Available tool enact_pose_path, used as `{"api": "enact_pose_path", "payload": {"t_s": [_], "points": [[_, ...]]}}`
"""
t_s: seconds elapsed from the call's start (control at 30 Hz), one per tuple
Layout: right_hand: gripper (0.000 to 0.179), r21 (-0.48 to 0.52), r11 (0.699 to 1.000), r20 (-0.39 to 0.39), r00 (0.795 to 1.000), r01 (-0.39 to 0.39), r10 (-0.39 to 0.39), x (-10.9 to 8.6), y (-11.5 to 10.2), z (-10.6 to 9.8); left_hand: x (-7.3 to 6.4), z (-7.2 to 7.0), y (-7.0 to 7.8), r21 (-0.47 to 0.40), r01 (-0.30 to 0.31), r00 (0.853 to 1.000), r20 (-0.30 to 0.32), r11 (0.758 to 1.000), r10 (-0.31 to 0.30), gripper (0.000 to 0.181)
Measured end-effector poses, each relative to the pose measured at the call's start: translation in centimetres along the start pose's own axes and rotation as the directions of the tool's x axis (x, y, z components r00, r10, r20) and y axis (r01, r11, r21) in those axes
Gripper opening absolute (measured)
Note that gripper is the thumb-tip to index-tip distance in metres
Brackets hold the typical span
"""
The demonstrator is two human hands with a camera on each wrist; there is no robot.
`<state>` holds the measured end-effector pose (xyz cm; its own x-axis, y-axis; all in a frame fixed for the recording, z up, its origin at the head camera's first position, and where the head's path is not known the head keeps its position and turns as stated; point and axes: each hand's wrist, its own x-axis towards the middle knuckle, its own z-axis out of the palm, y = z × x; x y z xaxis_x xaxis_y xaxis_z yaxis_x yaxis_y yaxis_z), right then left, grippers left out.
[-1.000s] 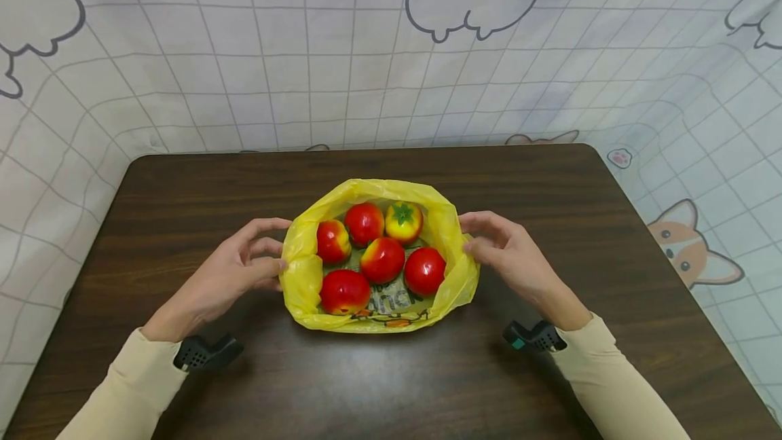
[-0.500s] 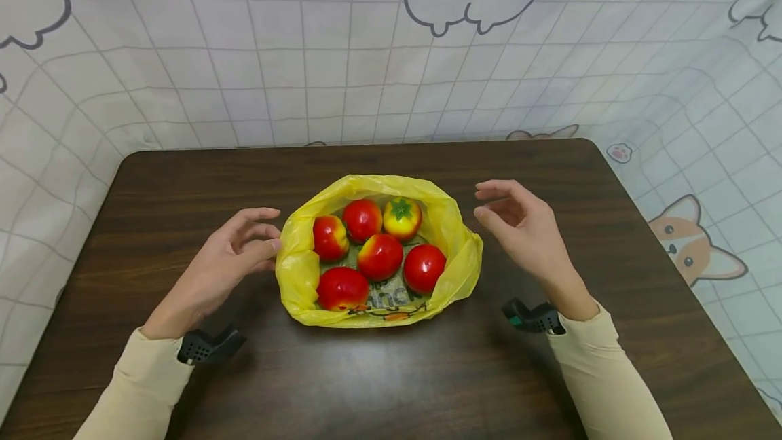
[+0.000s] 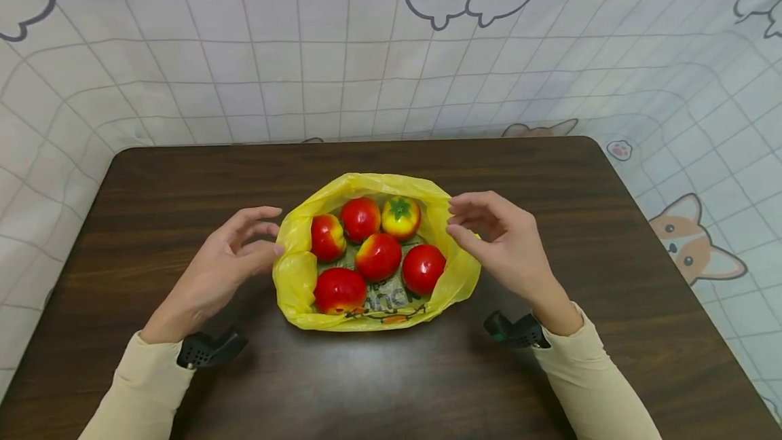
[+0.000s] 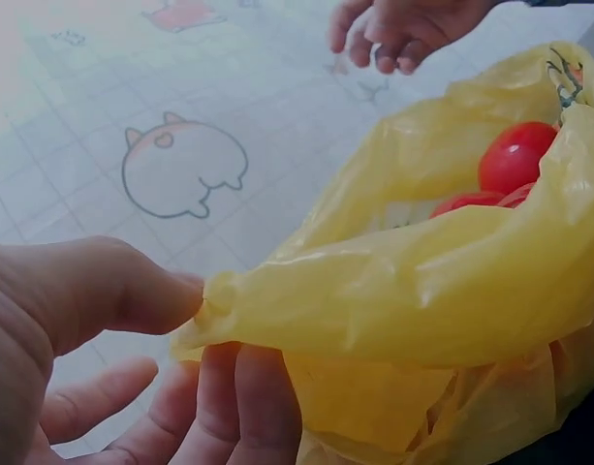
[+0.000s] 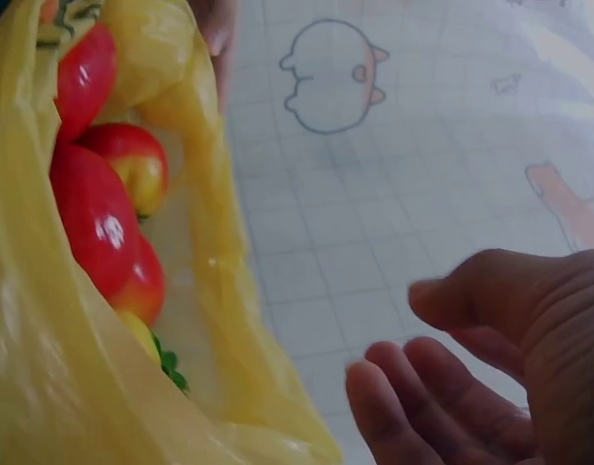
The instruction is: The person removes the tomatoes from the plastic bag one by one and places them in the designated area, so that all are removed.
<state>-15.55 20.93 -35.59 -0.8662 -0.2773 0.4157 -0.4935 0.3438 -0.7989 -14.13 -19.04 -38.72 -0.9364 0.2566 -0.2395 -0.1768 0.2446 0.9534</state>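
Note:
A yellow plastic bag (image 3: 459, 278) stands wide-mouthed on the table, its rim turned outward. Inside it lie several glossy red fruits (image 3: 379, 257), some with yellow patches, and a yellow-red one (image 3: 400, 217) topped by a green star-shaped calyx. At the bag's left side, my left hand (image 3: 218, 262) pinches the gathered rim between thumb and fingers, as the left wrist view shows at the plastic (image 4: 374, 291). My right hand (image 3: 506, 244) hovers by the right rim, thumb and fingers apart; in the right wrist view this hand (image 5: 500, 358) holds nothing.
The dark wooden table (image 3: 379, 386) spreads around the bag on all sides. Beyond its back edge hangs a white grid-patterned cloth (image 3: 342, 66) with cartoon dogs. A black wrist device (image 3: 210, 347) sits on each arm.
My right hand came off the bag's right rim, drew up and to the right, then moved back left over that rim. My left hand stays at the left rim.

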Motion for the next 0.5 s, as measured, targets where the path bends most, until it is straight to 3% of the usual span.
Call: {"api": "enact_pose_path", "payload": {"t_s": [0.2, 0.5], "points": [[0.038, -0.051, 0.997, 0.155, 0.986, -0.059, 0.066, -0.2, 0.3, 1.0, -0.2, -0.2, -0.6, -0.028, -0.020, 0.999, 0.024, 0.999, 0.021, 0.061], [0.035, -0.122, 0.983, 0.298, 0.940, -0.136, 0.167, -0.2, 1.5, 1.5, 0.3, 0.1, -0.8, -0.065, -0.033, 0.999, 0.022, 0.997, 0.035, 0.061]]}}
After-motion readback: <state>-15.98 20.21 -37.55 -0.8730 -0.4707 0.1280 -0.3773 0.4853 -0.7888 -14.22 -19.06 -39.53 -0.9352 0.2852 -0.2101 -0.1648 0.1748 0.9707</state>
